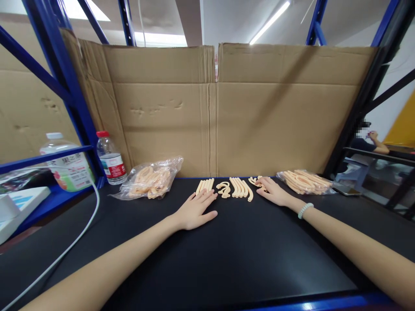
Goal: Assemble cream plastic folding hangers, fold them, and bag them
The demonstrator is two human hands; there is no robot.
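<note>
My left hand (197, 210) lies flat on the black table, thumb apart from the fingers. Its fingertips touch the near ends of a row of straight pale-peach strips (206, 185). To the right of it lies a small heap of curved strips (223, 189), then a second row of similar strips (239, 188) with bent near ends. My right hand (274, 191), with a pale beaded bracelet on the wrist, is at another group of curved strips (253, 181). Its fingers and thumb are bent around a curved strip there, partly hiding the group.
Clear plastic bags of similar pieces lie at left (151, 179) and right (304, 181). A phone (346, 190) is beside the right bag. Bottles (112, 162), a white cable (94, 211) and a power strip (24, 207) are at left. Cardboard (168, 112) stands behind; a person (366, 140) sits far right.
</note>
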